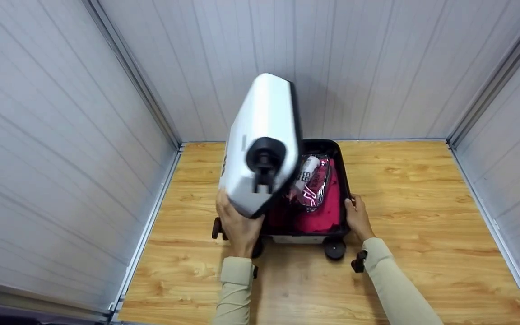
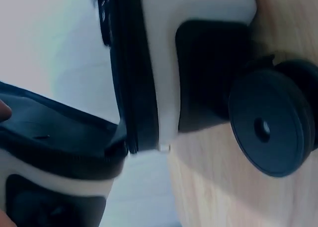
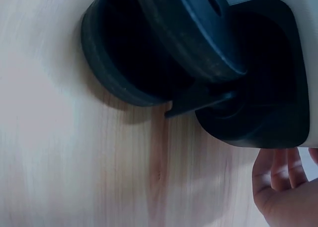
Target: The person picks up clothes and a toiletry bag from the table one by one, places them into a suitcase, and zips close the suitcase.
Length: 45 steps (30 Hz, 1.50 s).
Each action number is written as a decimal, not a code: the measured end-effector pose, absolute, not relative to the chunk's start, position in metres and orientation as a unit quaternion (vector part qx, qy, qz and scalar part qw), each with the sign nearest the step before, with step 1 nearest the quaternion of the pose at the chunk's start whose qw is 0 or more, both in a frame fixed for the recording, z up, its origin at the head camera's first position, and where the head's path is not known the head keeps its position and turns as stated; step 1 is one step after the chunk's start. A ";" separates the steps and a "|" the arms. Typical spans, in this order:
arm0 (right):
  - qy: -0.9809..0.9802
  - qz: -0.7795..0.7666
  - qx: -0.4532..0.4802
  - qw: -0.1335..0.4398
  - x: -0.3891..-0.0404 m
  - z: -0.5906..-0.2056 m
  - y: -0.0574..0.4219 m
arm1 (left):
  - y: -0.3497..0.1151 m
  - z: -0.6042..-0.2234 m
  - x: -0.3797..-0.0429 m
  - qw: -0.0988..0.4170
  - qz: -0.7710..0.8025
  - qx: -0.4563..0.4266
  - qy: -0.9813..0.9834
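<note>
A white suitcase with black trim lies on its back, its lid point(image 1: 271, 113) tilted up at the left and blurred. My left hand point(image 1: 239, 225) grips the lid's lower corner; the left wrist view catches only fingertips point(image 2: 4, 110) at its edge. On the right, my right hand point(image 1: 358, 217) holds the rim of the suitcase base point(image 1: 343, 189), thumb on top, with fingers point(image 3: 280, 170) along the outer side in the right wrist view. Inside lie a pink cloth point(image 1: 316, 221) and a clear pouch point(image 1: 316, 196) with a white bottle point(image 1: 308, 169). The lid hides the base's left part.
Black wheels point(image 1: 335, 249) stick out from the suitcase's near end, one large in the left wrist view point(image 2: 268, 122). The suitcase rests on a wooden floor point(image 1: 422, 216). Pale panel walls point(image 1: 355, 67) rise behind and at both sides.
</note>
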State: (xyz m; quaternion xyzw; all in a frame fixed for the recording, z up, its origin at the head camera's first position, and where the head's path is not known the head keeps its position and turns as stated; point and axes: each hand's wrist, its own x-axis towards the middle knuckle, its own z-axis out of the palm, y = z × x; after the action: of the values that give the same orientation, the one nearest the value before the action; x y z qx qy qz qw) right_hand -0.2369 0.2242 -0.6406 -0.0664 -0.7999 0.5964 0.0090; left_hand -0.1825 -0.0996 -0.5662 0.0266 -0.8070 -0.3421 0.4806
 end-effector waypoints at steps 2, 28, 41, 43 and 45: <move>-0.796 0.601 -0.071 0.005 -0.237 -0.640 0.224 | -0.091 -0.567 -0.185 0.492 -0.314 -0.016 -0.812; -0.763 0.624 -0.006 0.169 -0.220 -0.636 0.221 | -0.049 -0.603 -0.180 0.439 -0.043 -0.200 -0.875; -0.810 0.517 0.012 0.277 -0.224 -0.647 0.231 | -0.040 -0.592 -0.166 0.353 -0.088 -0.195 -0.911; -0.824 0.500 0.018 0.267 -0.223 -0.647 0.236 | -0.044 -0.586 -0.163 0.329 -0.087 -0.197 -0.919; -0.839 0.480 0.021 0.256 -0.222 -0.648 0.242 | -0.049 -0.578 -0.160 0.310 -0.089 -0.204 -0.924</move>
State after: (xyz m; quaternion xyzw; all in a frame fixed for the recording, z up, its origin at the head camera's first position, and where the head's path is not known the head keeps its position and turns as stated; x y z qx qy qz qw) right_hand -0.2217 0.2415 -0.6482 0.0211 -0.8388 0.4800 0.2561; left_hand -0.1595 -0.0486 -0.5783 -0.2039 -0.9244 -0.0890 0.3100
